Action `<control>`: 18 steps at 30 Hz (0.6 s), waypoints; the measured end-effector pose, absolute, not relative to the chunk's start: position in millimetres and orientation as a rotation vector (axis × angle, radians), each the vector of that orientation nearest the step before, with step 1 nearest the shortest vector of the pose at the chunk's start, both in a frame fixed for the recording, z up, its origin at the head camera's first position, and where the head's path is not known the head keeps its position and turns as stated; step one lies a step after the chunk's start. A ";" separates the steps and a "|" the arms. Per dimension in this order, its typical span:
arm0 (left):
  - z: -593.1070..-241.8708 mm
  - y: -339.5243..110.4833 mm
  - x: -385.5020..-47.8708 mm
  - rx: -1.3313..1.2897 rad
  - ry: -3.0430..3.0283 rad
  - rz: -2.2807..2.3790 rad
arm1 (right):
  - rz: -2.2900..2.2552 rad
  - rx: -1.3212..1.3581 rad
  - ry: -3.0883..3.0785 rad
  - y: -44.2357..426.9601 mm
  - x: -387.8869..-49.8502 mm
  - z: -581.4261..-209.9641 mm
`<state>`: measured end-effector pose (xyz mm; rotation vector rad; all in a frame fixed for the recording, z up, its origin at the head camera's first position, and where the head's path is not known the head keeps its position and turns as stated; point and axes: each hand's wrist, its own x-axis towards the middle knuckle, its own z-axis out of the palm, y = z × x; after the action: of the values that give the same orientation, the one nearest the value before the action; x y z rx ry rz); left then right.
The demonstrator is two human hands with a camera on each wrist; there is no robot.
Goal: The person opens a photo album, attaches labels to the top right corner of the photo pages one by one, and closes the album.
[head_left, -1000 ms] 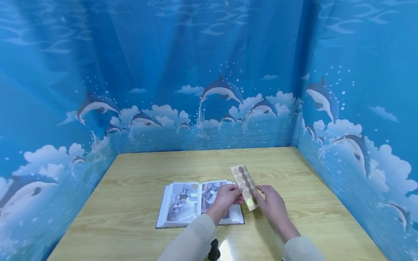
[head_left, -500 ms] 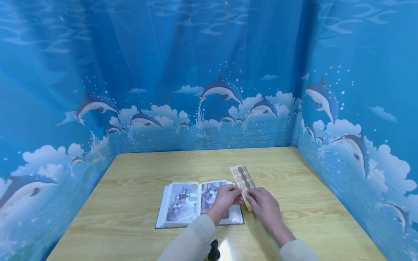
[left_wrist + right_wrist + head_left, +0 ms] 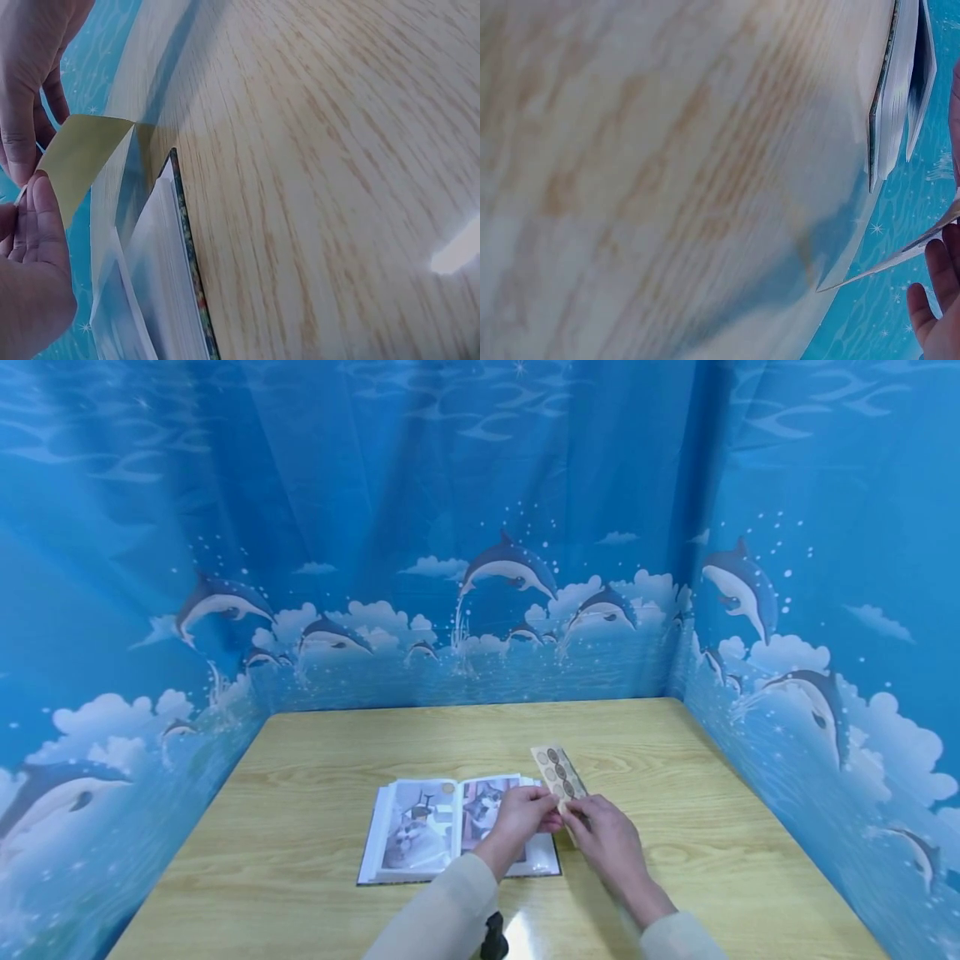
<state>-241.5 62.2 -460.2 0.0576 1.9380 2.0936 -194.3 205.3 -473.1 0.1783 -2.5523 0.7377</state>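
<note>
While the left hand (image 3: 521, 818) pinches the sticker sheet (image 3: 557, 768) in the head view, the fingers of the right hand (image 3: 609, 845) pinch it close by — above the surface (image 3: 315, 827), by the right side of the open album (image 3: 412, 847). The left wrist view shows its near end free — steady left fingers should help. In the right wrist view it bows, so gentle pressure seems best.
</note>
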 end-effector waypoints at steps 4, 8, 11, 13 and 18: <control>-459.0 62.5 -240.5 0.042 1.945 2.081 | 0.724 0.174 -2.571 205.1 -194.8 -473.9; -459.4 62.2 -240.4 0.051 1.943 2.086 | 0.720 0.183 -2.566 204.6 -195.0 -473.9; -460.6 62.2 -240.7 0.063 1.940 2.094 | 0.716 0.186 -2.563 204.6 -195.4 -474.7; -460.8 62.3 -240.7 0.066 1.940 2.095 | 0.712 0.187 -2.562 204.5 -195.9 -475.3; -461.3 62.3 -240.8 0.053 1.946 2.084 | 0.693 0.192 -2.558 204.0 -195.9 -476.0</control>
<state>-240.8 62.3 -461.3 0.0530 1.9459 2.0838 -195.9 204.0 -476.0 0.1915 -2.5585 0.6934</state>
